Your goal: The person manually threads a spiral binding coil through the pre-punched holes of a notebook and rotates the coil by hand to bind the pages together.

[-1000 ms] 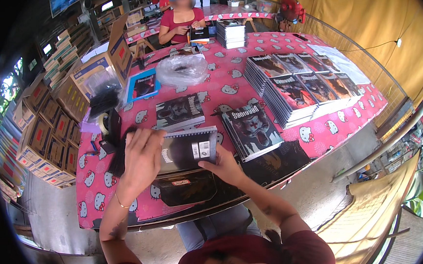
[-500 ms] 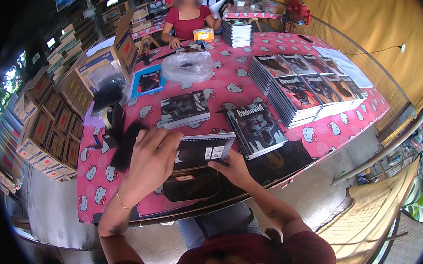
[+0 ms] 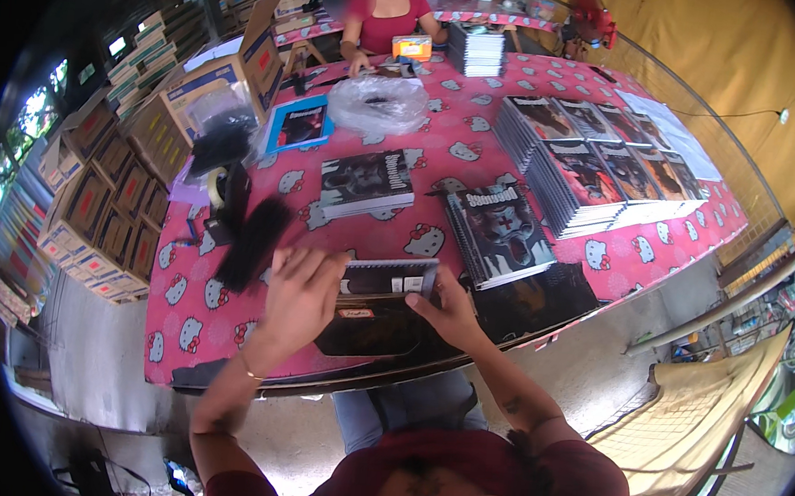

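A dark-covered notebook (image 3: 386, 277) with a row of binding along its upper edge is held between my hands, standing on edge at the table's near side. My left hand (image 3: 303, 301) is closed at its left end, the fingertips bent over the binding edge. At the right end my right hand (image 3: 450, 314) grips it, thumb toward me and fingers behind. A black board-like piece (image 3: 368, 334) with a small label lies just below the notebook. Left of my left hand is a bundle of thin black strands, perhaps binding coils (image 3: 255, 243).
Beyond my hands lie a notebook block (image 3: 365, 183) and a spiral notebook (image 3: 498, 232). Stacked notebooks (image 3: 596, 179) fill the right side. Clear plastic (image 3: 377, 104), a blue-edged booklet (image 3: 298, 123) and a tape roll (image 3: 217, 185) sit farther left. Across the table sits another person (image 3: 390, 26).
The whole view has shifted with my head. The notebook has tilted, showing less of its cover, and my left fingers have moved along its left end. Both hands keep hold of it.
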Demonstrator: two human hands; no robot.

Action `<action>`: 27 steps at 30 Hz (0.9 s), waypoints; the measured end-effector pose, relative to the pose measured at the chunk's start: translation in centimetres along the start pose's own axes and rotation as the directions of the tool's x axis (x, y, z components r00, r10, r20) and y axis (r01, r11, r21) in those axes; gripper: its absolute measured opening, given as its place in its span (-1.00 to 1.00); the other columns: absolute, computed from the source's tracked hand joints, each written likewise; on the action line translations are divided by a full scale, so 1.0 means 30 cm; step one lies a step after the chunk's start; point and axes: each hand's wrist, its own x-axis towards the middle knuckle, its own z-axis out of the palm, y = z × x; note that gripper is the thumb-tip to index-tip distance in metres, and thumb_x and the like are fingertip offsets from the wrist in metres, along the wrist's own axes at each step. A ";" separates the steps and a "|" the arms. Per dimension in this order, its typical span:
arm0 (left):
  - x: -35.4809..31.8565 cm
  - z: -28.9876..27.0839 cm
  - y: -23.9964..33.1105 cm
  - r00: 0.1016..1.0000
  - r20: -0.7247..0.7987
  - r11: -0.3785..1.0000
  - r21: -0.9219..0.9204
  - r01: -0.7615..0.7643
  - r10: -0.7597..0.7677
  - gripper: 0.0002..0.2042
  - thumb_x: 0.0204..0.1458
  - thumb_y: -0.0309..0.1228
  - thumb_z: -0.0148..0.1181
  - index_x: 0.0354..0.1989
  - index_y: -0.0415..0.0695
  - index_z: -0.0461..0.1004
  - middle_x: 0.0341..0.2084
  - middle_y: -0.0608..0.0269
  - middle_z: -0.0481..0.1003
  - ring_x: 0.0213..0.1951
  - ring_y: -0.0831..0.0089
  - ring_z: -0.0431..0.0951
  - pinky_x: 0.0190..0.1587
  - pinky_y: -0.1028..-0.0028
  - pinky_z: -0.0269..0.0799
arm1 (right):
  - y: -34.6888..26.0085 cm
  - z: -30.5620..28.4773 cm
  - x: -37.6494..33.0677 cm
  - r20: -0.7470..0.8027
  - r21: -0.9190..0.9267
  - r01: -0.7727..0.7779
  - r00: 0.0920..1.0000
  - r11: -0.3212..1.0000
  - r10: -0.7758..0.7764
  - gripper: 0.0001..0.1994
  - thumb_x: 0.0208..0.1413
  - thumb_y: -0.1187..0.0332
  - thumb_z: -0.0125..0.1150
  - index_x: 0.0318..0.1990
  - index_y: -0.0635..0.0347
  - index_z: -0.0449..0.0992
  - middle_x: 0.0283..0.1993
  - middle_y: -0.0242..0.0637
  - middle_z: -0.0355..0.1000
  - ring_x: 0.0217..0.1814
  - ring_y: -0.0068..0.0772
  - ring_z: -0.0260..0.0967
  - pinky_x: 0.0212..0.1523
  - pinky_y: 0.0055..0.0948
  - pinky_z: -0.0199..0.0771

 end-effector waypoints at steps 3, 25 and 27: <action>-0.156 0.133 0.010 0.991 -0.122 0.992 0.107 0.066 -0.053 -0.64 0.17 -0.44 0.18 0.16 -0.14 0.52 0.12 0.03 0.52 0.26 0.12 0.43 0.39 0.03 0.09 | 0.039 0.064 -0.031 -0.045 -0.047 0.021 0.999 0.999 -0.023 -0.39 0.20 0.40 0.36 0.36 0.22 0.24 0.17 -0.13 0.44 0.19 -0.31 0.40 0.23 -0.37 0.32; -0.116 0.417 -0.502 0.862 -0.277 0.842 0.229 0.488 -0.424 -0.82 0.24 -0.33 0.19 -0.06 -0.10 0.46 -0.34 0.03 0.51 -0.35 -0.06 0.60 -0.36 0.06 0.53 | 0.117 -0.036 0.041 -0.009 -0.051 -0.046 0.999 0.998 0.046 -0.53 0.18 0.31 0.42 0.16 0.28 0.38 -0.04 -0.28 0.51 0.02 -0.45 0.43 0.13 -0.43 0.40; -0.134 0.382 -0.476 0.850 -0.296 0.875 0.084 0.477 -0.435 -0.83 0.21 -0.41 0.22 -0.05 -0.07 0.50 -0.37 0.00 0.51 -0.34 -0.04 0.60 -0.32 0.06 0.52 | 0.103 -0.036 0.034 -0.008 -0.024 -0.055 0.998 0.998 0.055 -0.50 0.18 0.30 0.42 0.18 0.28 0.37 0.01 -0.26 0.49 0.08 -0.44 0.41 0.16 -0.42 0.38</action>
